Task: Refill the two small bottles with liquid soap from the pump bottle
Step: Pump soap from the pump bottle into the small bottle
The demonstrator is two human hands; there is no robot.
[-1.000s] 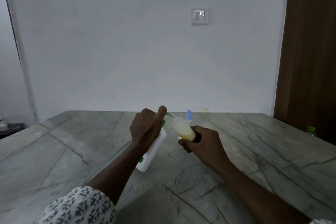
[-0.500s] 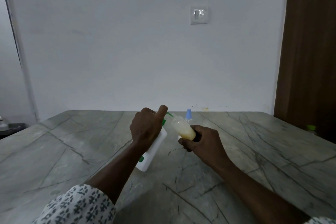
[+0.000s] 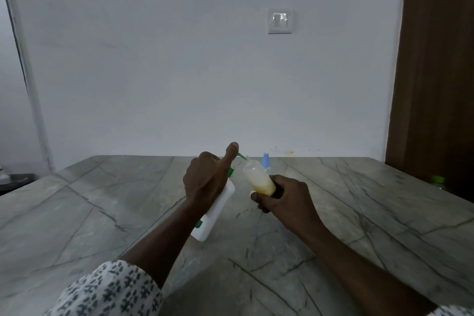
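While the left hand point(image 3: 205, 182) grips the tilted pump bottle point(image 3: 218, 210), thumb up by its green spout, the right hand point(image 3: 284, 195), at its 3 o'clock, holds a small bottle point(image 3: 257, 178) with its mouth at that spout; a blue-capped bottle point(image 3: 266, 161) stands just beyond, at 1 o'clock.

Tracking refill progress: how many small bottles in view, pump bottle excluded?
2. A clear bottle tilted in the right hand, mouth at the pump bottle's green spout; a blue-capped bottle standing on the table just behind. A green-capped object far right is too dim to identify.
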